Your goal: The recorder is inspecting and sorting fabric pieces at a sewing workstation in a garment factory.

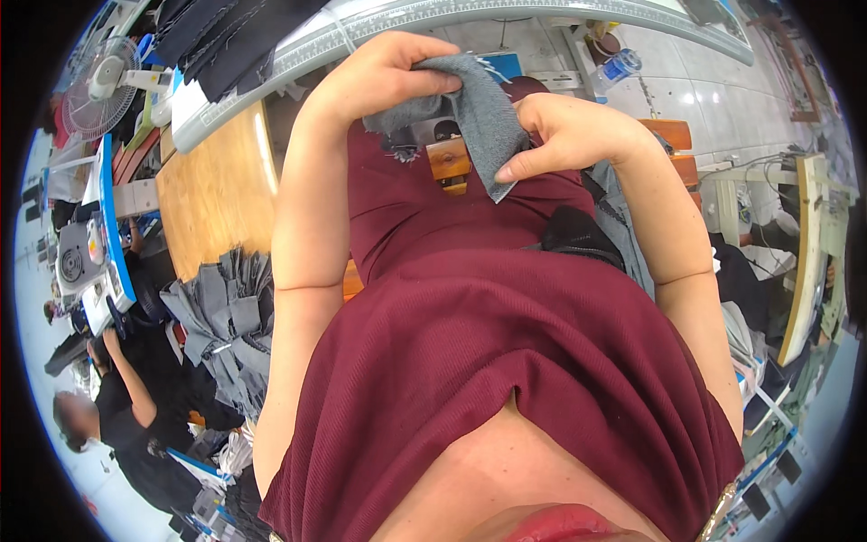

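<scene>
Both my hands hold one small piece of grey fabric [488,113] up in front of my dark red top. My left hand [388,77] pinches its upper edge between thumb and fingers. My right hand [564,135] grips its lower right side, with the index finger laid along the cloth's edge. The fabric hangs folded between the two hands, with a few loose threads at the top.
A wooden table [212,194] lies to my left, with a stack of grey fabric pieces [230,316] at its near end and dark cloth [226,36] at the far end. A white fan [104,86] stands at far left. Another person in black [126,406] works at lower left.
</scene>
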`<state>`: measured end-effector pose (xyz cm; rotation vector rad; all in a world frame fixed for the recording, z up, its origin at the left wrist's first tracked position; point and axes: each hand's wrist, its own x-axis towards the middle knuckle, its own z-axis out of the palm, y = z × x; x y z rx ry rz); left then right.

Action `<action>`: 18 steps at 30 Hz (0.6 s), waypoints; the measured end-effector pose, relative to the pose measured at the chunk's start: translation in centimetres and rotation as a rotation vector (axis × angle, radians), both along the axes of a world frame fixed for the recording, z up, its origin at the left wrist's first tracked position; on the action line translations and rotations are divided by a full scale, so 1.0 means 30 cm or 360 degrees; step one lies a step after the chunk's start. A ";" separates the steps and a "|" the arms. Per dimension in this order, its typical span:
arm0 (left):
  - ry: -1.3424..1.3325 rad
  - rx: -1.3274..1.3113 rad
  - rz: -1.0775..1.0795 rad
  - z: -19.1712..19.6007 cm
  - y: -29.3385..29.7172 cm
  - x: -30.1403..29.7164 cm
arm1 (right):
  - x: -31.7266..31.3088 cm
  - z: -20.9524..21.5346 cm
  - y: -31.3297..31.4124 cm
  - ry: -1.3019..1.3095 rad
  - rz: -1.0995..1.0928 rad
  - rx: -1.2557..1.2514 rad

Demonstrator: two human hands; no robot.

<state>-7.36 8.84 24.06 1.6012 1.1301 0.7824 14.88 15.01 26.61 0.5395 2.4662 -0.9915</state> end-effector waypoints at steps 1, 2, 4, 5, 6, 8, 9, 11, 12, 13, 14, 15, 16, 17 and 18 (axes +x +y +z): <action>0.0053 0.0028 -0.0032 0.009 0.004 0.000 | 0.014 -0.070 -0.006 0.0498 -0.0039 -0.0477; 0.0106 0.0005 -0.0020 0.027 0.000 0.005 | 0.008 -0.067 -0.015 0.0500 -0.0026 -0.0489; 0.0182 0.0041 -0.0013 0.032 -0.005 -0.006 | -0.001 -0.050 -0.042 0.0561 0.0022 -0.0367; 0.0250 0.0091 -0.0030 0.032 0.000 -0.008 | 0.002 -0.049 -0.052 0.0559 0.0022 -0.0371; 0.0246 0.0088 -0.0029 0.033 0.001 -0.010 | 0.006 -0.048 -0.061 0.0568 -0.0008 -0.0430; 0.0234 0.0087 -0.0067 0.035 0.000 -0.014 | 0.010 -0.054 -0.068 0.0574 -0.0038 -0.0490; 0.0231 0.0086 -0.0065 0.038 -0.003 -0.013 | 0.014 -0.067 -0.072 0.0687 0.0041 -0.0428; 0.0196 0.0034 -0.0100 0.041 -0.012 -0.012 | 0.019 -0.069 -0.076 0.0796 0.0122 -0.0365; 0.0194 0.0034 -0.0098 0.040 -0.016 -0.015 | 0.020 -0.061 -0.078 0.0787 0.0131 -0.0397; 0.0202 0.0042 -0.0094 0.039 -0.021 -0.017 | 0.021 -0.056 -0.082 0.0778 0.0140 -0.0430; 0.0210 0.0053 -0.0088 0.039 -0.023 -0.020 | 0.022 -0.053 -0.082 0.0775 0.0144 -0.0428; 0.0208 0.0054 -0.0086 0.039 -0.026 -0.020 | 0.023 -0.051 -0.082 0.0797 0.0177 -0.0387; 0.0177 0.0020 -0.0061 0.040 -0.033 -0.019 | 0.024 -0.049 -0.082 0.0820 0.0209 -0.0348; 0.0149 -0.0010 -0.0031 0.043 -0.037 -0.020 | 0.021 -0.042 -0.079 0.0819 0.0217 -0.0346; 0.0150 -0.0008 -0.0024 0.042 -0.039 -0.022 | 0.019 -0.034 -0.074 0.0794 0.0247 -0.0369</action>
